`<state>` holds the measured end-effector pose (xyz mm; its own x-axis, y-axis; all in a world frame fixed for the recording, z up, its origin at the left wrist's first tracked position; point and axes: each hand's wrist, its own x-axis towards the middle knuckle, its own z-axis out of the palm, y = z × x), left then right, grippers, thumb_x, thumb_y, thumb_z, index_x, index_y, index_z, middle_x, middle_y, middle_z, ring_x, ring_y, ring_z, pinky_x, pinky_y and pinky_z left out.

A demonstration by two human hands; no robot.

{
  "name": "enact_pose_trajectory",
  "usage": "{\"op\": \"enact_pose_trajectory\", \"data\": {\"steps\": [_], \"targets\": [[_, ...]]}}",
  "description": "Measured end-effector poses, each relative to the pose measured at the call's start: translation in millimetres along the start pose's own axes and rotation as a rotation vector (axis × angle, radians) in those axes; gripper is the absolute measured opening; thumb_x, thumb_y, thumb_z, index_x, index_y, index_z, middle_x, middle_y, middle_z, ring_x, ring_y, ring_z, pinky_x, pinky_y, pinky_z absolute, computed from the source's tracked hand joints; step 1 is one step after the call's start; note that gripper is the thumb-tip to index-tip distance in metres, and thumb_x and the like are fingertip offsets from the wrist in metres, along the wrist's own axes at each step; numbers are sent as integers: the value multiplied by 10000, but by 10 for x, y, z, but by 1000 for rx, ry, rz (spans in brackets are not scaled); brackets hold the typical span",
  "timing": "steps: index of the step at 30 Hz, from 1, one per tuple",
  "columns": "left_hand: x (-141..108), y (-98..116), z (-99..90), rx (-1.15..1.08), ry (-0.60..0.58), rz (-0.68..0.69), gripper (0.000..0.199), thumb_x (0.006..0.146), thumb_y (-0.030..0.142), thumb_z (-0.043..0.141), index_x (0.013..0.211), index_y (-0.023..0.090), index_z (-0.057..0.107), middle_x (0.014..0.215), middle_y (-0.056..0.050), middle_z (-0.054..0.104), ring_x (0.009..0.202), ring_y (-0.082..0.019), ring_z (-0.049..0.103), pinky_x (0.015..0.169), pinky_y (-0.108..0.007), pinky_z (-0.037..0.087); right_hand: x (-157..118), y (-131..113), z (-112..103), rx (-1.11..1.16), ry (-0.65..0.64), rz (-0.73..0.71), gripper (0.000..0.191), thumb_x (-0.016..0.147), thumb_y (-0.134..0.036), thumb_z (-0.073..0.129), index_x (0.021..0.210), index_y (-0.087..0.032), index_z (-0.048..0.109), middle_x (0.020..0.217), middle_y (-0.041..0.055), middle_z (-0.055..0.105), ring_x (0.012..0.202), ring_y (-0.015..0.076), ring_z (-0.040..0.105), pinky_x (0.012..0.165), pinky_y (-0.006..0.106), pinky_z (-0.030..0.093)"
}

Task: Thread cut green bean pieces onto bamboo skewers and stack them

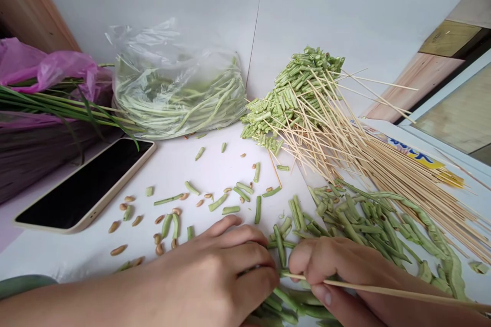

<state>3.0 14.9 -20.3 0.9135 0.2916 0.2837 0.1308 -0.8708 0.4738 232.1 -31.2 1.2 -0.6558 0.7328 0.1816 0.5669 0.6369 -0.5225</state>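
Bamboo skewer (387, 291) clamped in the right hand (345, 276) at the worktop's (76, 258) near edge, tip just beside the left hand (203, 278). Left fingers (245, 237) curled together above cut green beans (284, 299), anything held hidden.

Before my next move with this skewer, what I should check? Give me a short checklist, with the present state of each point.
Bamboo skewer in right hand: ok, pinched between the fingers.
Skewer tip: cannot tell, hidden near left hand.
Cut green beans: ok, heaped beside the right hand.
Spare skewers: ok, lying in a bundle at right.
Loose bean seeds: not ok, scattered on the white surface.
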Motion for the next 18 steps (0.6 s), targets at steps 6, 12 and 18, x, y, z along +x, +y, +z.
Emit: {"op": "enact_pose_trajectory", "data": {"steps": [6, 12, 18], "targets": [[-8, -2, -14, -9, 7, -38, 335, 924, 408, 463, 1141, 196, 605, 1070, -115, 657, 1123, -280, 515, 1028, -398, 373, -2, 8, 12, 22, 19, -45, 288, 801, -84, 366, 1003, -277, 437, 778, 20, 687, 666, 178, 665, 588, 276, 563], [-41, -99, 173, 17, 92, 15, 373, 916, 463, 462, 1127, 189, 602, 1002, -96, 667, 1052, -252, 540, 996, -366, 383, 15, -37, 56, -8, 69, -74, 327, 755, -41, 369, 978, -255, 478, 720, 18, 678, 619, 183, 653, 572, 278, 558], [0, -14, 44, 15, 66, -32, 356, 906, 438, 502, 1141, 197, 616, 1000, -90, 674, 1020, -247, 556, 971, -374, 411, 19, -36, 71, -23, 72, -84, 307, 774, -67, 336, 968, -235, 505, 725, 37, 690, 631, 187, 664, 569, 276, 562]]}}
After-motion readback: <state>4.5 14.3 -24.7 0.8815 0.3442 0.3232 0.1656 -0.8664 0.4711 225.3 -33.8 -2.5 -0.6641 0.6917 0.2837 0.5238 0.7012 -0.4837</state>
